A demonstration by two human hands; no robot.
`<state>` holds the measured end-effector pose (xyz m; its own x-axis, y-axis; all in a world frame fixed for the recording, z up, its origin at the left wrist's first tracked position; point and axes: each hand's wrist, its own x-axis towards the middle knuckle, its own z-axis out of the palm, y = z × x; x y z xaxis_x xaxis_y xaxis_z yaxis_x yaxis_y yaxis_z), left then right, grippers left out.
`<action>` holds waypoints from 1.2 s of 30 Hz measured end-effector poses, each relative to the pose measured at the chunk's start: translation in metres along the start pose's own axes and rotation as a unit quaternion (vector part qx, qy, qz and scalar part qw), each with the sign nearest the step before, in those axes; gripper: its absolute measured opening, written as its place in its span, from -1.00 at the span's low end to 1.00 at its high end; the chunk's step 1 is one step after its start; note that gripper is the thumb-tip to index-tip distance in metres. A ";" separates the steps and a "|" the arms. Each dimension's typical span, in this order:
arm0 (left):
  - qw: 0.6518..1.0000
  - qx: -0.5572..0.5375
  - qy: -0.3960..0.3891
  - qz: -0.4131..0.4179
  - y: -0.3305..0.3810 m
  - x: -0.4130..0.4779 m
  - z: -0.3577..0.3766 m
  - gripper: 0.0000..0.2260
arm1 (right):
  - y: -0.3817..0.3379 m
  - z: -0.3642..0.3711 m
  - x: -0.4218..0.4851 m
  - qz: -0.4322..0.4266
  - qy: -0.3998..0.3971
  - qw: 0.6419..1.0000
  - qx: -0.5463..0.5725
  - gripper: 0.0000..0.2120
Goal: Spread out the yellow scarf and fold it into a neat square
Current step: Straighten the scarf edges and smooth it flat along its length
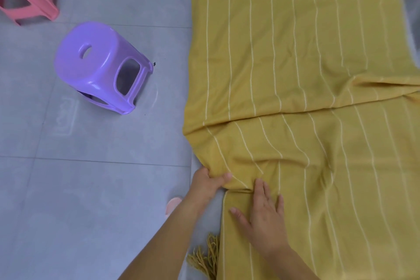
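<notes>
Yellow woven cloth, white-striped: yellow scarf (306, 52), lying lengthwise on grey floor tiles (91, 188), running from under both hands to well beyond them.
Left hand (209, 180): grips a bunched side edge, thumb on top.
Right hand (266, 211): just beside the left, fingers straight, pressing flat on the cloth.
Fringe (206, 257): nearer than the hands, between the forearms.
Condition: mostly spread; ridges and overlapping layers cross it beyond the hands.
Judged: smoothing unfinished, square fold apparently not begun.
Purple stool (102, 66): well left of the hands.
</notes>
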<state>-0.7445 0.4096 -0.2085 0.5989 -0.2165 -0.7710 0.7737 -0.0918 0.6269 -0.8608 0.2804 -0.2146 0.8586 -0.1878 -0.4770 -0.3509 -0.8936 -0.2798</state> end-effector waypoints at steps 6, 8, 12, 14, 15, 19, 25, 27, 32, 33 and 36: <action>0.977 0.096 0.156 0.112 -0.008 -0.006 0.005 -0.87 | 0.020 0.020 -0.035 -0.041 -0.014 0.997 -0.067 -0.03; 0.956 0.190 0.183 0.125 -0.008 -0.006 -0.001 -0.84 | 0.027 0.030 -0.054 -0.061 -0.035 0.995 -0.075 -0.02; 0.965 0.139 0.208 0.075 -0.004 0.003 -0.028 -0.61 | 0.050 0.048 -0.086 -0.074 -0.045 0.991 -0.098 -0.11; 0.991 -0.007 0.128 0.038 -0.002 -0.002 -0.030 -0.58 | 0.058 0.050 -0.093 -0.073 -0.035 0.992 -0.092 -0.11; 0.995 -0.056 0.074 0.026 -0.003 -0.007 -0.026 -0.61 | 0.059 0.050 -0.093 -0.071 -0.034 0.993 -0.085 -0.07; 0.999 -0.019 0.030 0.034 -0.014 -0.031 -0.003 -0.68 | 0.059 0.046 -0.092 -0.060 -0.018 0.996 -0.068 -0.09; 0.991 0.040 0.110 0.068 -0.036 -0.041 0.006 -0.81 | 0.077 0.036 -0.095 -0.067 -0.019 0.996 -0.062 -0.12; 0.982 0.018 0.167 0.086 -0.036 -0.048 0.011 -0.91 | 0.088 0.032 -0.097 -0.086 -0.030 0.993 -0.071 -0.07; 0.970 -0.014 0.210 0.124 -0.039 -0.059 0.019 -0.83 | 0.127 0.025 -0.103 -0.152 -0.058 0.980 -0.111 -0.03; 0.973 -0.018 0.204 0.111 -0.041 -0.060 0.019 -0.73 | 0.136 0.024 -0.105 -0.164 -0.059 0.978 -0.116 -0.01; 0.991 -0.009 0.128 0.034 -0.051 -0.068 0.013 -0.57 | 0.159 0.021 -0.109 -0.201 -0.049 0.969 -0.136 0.02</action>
<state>-0.8277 0.4161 -0.1863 0.6811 0.0331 -0.7315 0.7317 -0.0684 0.6782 -1.0184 0.1673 -0.2246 0.8614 0.2252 -0.4552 0.1276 -0.9635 -0.2352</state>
